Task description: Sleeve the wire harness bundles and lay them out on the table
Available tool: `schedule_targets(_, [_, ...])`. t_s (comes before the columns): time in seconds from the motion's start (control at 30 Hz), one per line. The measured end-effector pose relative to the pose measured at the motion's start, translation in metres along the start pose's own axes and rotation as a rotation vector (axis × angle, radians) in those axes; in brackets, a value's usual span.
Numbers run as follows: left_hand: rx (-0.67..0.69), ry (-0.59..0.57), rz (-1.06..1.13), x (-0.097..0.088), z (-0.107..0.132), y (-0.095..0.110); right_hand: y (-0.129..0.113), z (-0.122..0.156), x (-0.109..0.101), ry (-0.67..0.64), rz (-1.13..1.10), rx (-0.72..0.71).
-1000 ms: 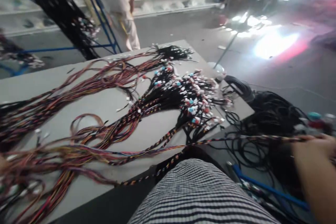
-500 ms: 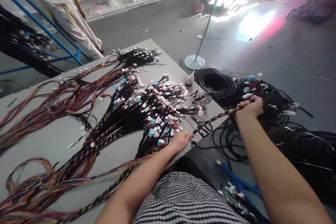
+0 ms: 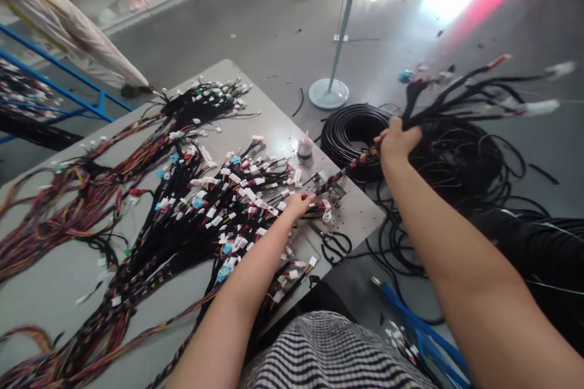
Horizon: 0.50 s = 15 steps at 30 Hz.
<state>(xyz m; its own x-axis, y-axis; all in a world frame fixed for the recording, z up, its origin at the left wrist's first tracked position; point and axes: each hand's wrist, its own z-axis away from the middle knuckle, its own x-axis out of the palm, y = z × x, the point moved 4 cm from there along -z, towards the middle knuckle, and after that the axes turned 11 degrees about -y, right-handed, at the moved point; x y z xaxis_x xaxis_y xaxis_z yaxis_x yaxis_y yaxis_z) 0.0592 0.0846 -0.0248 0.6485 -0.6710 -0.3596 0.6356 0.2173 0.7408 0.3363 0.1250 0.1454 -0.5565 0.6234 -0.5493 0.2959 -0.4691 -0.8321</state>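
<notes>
My right hand is closed round a taped wire harness, lifted off to the right of the table; its branches with white connectors fan out to the right. The braided trunk of that harness runs down left to my left hand, which pinches it over the grey table. Under and beside my left arm lies a heap of black harnesses with white and blue connectors.
Red and orange wire bundles cover the table's left. Scissors lie near the table's right corner, a small bottle behind them. A black cable coil, a stand base and loose cables lie on the floor. A person stands far left.
My right hand has lifted the harness end up and away, so its branches now fan in the air. My left hand slid farther along the trunk over the table. The view tilted left.
</notes>
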Motion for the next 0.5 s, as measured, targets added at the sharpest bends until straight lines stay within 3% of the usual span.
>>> schedule_targets(0.07, [0.033, -0.014, 0.138, -0.006, -0.002, -0.003, -0.002, 0.006, 0.002, -0.138, 0.27, -0.086])
schedule_targets(0.13, [0.028, -0.12, 0.295, -0.008, -0.004, -0.005, 0.006, 0.04, 0.011, -0.357, 0.527, -0.185])
schedule_targets(0.23, [-0.045, -0.36, 0.489, -0.006, -0.008, -0.007, 0.047, 0.14, 0.041, -0.772, 0.708, -0.284])
schedule_targets(0.33, [-0.115, -0.507, 0.599, -0.003, -0.011, -0.005, 0.103, 0.239, 0.081, -1.057, 0.868, -0.211])
schedule_targets(0.4, [-0.133, -0.523, 0.643, -0.002, -0.012, -0.003, 0.13, 0.275, 0.104, -1.157, 0.958, -0.173])
schedule_targets(0.5, [-0.092, -0.488, 0.685, -0.001, -0.012, -0.001, 0.145, 0.287, 0.12, -1.18, 0.955, -0.157])
